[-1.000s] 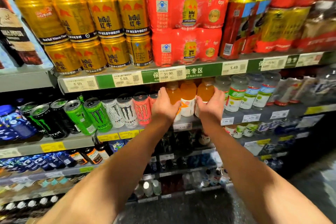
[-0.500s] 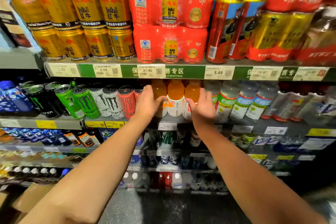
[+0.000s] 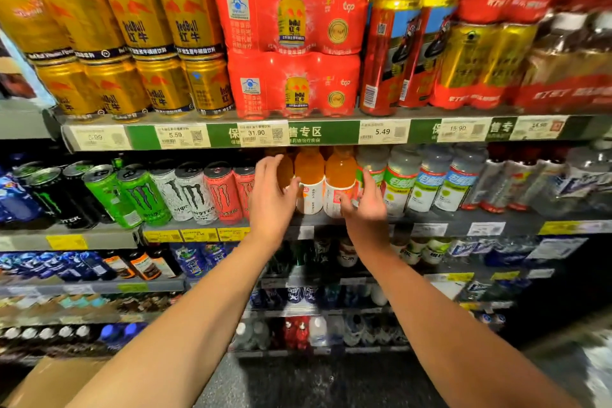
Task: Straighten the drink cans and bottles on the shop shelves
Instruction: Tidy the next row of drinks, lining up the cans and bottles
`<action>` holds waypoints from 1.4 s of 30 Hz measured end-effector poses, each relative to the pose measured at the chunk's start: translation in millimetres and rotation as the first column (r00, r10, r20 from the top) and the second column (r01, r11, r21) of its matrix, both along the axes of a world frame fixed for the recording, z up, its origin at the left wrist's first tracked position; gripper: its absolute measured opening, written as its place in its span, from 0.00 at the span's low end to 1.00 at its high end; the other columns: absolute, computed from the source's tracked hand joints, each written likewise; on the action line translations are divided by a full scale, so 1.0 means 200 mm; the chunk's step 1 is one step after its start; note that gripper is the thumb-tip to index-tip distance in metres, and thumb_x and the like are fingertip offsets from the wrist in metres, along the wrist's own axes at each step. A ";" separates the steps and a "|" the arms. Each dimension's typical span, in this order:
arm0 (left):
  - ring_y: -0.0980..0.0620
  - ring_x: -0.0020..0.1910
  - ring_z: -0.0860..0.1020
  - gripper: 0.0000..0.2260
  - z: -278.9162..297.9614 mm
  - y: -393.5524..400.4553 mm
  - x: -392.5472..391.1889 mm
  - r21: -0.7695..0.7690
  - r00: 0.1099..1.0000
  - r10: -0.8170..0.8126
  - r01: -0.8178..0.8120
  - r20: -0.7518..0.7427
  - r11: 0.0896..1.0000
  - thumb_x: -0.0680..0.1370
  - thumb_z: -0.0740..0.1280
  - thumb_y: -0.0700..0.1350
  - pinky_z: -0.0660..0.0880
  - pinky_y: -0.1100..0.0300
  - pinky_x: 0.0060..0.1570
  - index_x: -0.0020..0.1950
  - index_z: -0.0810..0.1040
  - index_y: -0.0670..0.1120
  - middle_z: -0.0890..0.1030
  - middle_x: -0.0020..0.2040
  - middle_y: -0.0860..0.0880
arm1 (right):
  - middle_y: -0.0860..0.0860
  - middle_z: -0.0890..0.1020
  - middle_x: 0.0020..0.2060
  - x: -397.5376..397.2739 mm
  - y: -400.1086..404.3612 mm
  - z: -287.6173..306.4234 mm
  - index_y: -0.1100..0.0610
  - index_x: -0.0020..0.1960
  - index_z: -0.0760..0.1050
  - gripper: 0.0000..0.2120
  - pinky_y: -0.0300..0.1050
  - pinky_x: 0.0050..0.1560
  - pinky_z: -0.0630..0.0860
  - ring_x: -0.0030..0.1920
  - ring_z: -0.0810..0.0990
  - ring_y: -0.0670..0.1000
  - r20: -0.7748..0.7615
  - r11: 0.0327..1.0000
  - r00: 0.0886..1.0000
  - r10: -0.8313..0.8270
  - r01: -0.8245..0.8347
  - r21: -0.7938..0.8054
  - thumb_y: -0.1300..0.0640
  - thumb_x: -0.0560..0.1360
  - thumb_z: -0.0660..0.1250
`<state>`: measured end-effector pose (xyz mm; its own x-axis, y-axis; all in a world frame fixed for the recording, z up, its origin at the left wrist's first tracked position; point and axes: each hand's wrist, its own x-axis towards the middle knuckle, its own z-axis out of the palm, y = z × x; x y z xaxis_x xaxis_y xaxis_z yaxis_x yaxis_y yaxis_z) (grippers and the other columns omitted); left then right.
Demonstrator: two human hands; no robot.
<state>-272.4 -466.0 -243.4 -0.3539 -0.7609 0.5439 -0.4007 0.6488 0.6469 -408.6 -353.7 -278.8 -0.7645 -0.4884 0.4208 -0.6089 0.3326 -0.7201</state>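
Both hands at orange bottles (image 3: 309, 180) on the middle shelf (image 3: 430, 220); left hand (image 3: 270, 197) fingers relaxed, loosely spread; right hand (image 3: 367, 200) fingers spread beside the rightmost bottle.

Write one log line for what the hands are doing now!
step: straightening orange bottles | left hand: open | right hand: open | shelf: second

Three orange drink bottles (image 3: 309, 182) — white labels, upright, side by side — on the middle shelf (image 3: 430, 220)
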 end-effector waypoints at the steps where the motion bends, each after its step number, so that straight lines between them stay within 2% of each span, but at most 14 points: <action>1: 0.62 0.48 0.72 0.18 -0.02 0.04 -0.02 0.009 0.998 -0.035 0.036 -0.045 0.999 0.76 0.71 0.46 0.68 0.67 0.47 0.65 0.74 0.46 0.73 0.61 0.50 | 0.60 0.79 0.57 0.00 0.03 -0.02 0.61 0.73 0.67 0.28 0.52 0.56 0.76 0.55 0.79 0.59 0.010 0.999 1.000 0.003 -0.002 -0.049 0.58 0.75 0.69; 3: 0.61 0.44 0.74 0.16 -0.07 0.12 -0.08 0.090 0.992 -0.106 0.113 -0.073 0.990 0.76 0.69 0.49 0.68 0.67 0.43 0.63 0.75 0.50 0.73 0.57 0.55 | 0.60 0.78 0.58 -0.02 0.07 -0.04 0.62 0.69 0.70 0.25 0.54 0.57 0.76 0.56 0.78 0.58 0.063 0.995 0.998 -0.008 0.014 -0.095 0.59 0.74 0.69; 8: 0.56 0.49 0.75 0.11 -0.14 0.27 -0.28 0.201 0.934 -0.346 0.358 -0.092 0.912 0.73 0.71 0.49 0.71 0.58 0.51 0.54 0.80 0.48 0.77 0.49 0.57 | 0.57 0.77 0.48 -0.17 0.21 -0.05 0.61 0.60 0.74 0.17 0.50 0.46 0.76 0.47 0.77 0.57 0.112 0.973 0.989 -0.095 0.116 -0.197 0.57 0.74 0.71; 12: 0.51 0.46 0.80 0.11 -0.14 0.37 -0.49 0.339 0.920 -0.382 0.388 -0.086 0.857 0.70 0.71 0.57 0.77 0.51 0.49 0.46 0.80 0.52 0.82 0.46 0.51 | 0.59 0.77 0.46 -0.41 0.33 -0.02 0.62 0.55 0.74 0.15 0.52 0.42 0.75 0.44 0.77 0.59 0.215 0.919 0.940 -0.266 0.314 -0.239 0.52 0.74 0.70; 15: 0.52 0.38 0.79 0.08 -0.15 0.44 -0.65 0.388 0.958 -0.269 0.286 -0.097 0.876 0.68 0.72 0.55 0.77 0.51 0.41 0.37 0.75 0.56 0.81 0.36 0.53 | 0.58 0.78 0.47 -0.61 0.43 -0.03 0.61 0.56 0.74 0.17 0.55 0.45 0.77 0.45 0.78 0.58 0.215 0.896 0.927 -0.307 0.358 -0.263 0.50 0.74 0.70; 18: 0.54 0.34 0.77 0.10 -0.16 0.48 -0.80 0.381 0.987 -0.143 0.160 -0.073 0.911 0.67 0.76 0.52 0.76 0.52 0.37 0.40 0.77 0.52 0.79 0.33 0.54 | 0.55 0.79 0.46 -0.76 0.51 -0.04 0.56 0.56 0.73 0.14 0.57 0.46 0.76 0.45 0.78 0.56 0.202 0.905 0.949 -0.242 0.296 -0.306 0.55 0.73 0.72; 21: 0.48 0.37 0.81 0.16 -0.19 0.55 -0.90 0.343 0.995 -0.024 0.055 -0.093 0.938 0.67 0.79 0.51 0.78 0.53 0.39 0.49 0.79 0.47 0.82 0.37 0.50 | 0.55 0.80 0.49 -0.87 0.57 -0.03 0.56 0.58 0.74 0.16 0.54 0.51 0.77 0.49 0.79 0.54 0.210 0.936 0.966 -0.151 0.208 -0.284 0.56 0.73 0.72; 23: 0.50 0.38 0.81 0.19 -0.22 0.58 -0.92 0.328 0.992 0.042 -0.001 -0.119 0.945 0.67 0.79 0.51 0.79 0.52 0.41 0.53 0.79 0.45 0.83 0.40 0.49 | 0.57 0.80 0.53 -0.95 0.60 -0.06 0.63 0.59 0.76 0.18 0.50 0.53 0.76 0.53 0.78 0.56 0.035 0.976 0.993 -0.113 0.118 -0.186 0.55 0.74 0.73; 25: 0.50 0.42 0.81 0.20 -0.25 0.61 -0.94 0.333 0.988 0.075 -0.025 -0.138 0.943 0.69 0.78 0.51 0.79 0.50 0.45 0.56 0.79 0.44 0.84 0.44 0.49 | 0.58 0.79 0.56 -1.00 0.61 -0.06 0.66 0.59 0.77 0.19 0.49 0.55 0.74 0.56 0.77 0.57 -0.033 0.995 0.997 -0.068 0.065 -0.082 0.55 0.73 0.73; 28: 0.47 0.48 0.81 0.22 -0.27 0.65 -0.97 0.336 0.983 0.119 -0.067 -0.138 0.939 0.70 0.78 0.48 0.78 0.49 0.53 0.60 0.79 0.43 0.84 0.50 0.47 | 0.59 0.80 0.54 -1.02 0.62 -0.05 0.65 0.60 0.75 0.21 0.51 0.53 0.77 0.54 0.79 0.57 0.025 0.988 0.999 -0.026 0.029 -0.151 0.58 0.71 0.75; 30: 0.48 0.56 0.79 0.26 -0.26 0.68 -0.98 0.320 0.983 0.145 -0.103 -0.111 0.942 0.70 0.78 0.46 0.75 0.55 0.60 0.64 0.76 0.42 0.82 0.57 0.46 | 0.59 0.80 0.52 -1.02 0.63 -0.05 0.64 0.61 0.73 0.21 0.54 0.51 0.79 0.52 0.81 0.56 0.078 0.972 0.996 0.042 -0.022 -0.234 0.60 0.72 0.75; 32: 0.48 0.60 0.77 0.27 -0.26 0.70 -0.99 0.313 0.984 0.150 -0.113 -0.097 0.943 0.70 0.78 0.45 0.73 0.54 0.61 0.66 0.75 0.42 0.81 0.60 0.45 | 0.59 0.80 0.52 -1.04 0.63 -0.06 0.64 0.62 0.72 0.21 0.56 0.51 0.80 0.52 0.81 0.56 0.131 0.955 0.986 0.107 -0.065 -0.288 0.61 0.72 0.74; 38: 0.49 0.55 0.77 0.23 -0.26 0.74 -1.02 0.355 0.971 0.205 -0.150 -0.123 0.923 0.72 0.77 0.44 0.73 0.55 0.58 0.64 0.74 0.43 0.80 0.56 0.46 | 0.57 0.79 0.52 -1.06 0.64 -0.09 0.63 0.63 0.72 0.22 0.57 0.51 0.79 0.51 0.79 0.55 0.131 0.948 0.982 0.137 -0.091 -0.305 0.62 0.73 0.74; 42: 0.51 0.42 0.75 0.14 -0.27 0.83 -1.06 0.352 0.962 0.195 -0.119 -0.189 0.928 0.73 0.75 0.47 0.72 0.59 0.44 0.50 0.71 0.51 0.75 0.43 0.52 | 0.58 0.78 0.51 -1.11 0.71 -0.10 0.64 0.61 0.73 0.22 0.55 0.50 0.79 0.50 0.78 0.55 0.049 0.970 0.997 0.057 -0.044 -0.240 0.58 0.72 0.75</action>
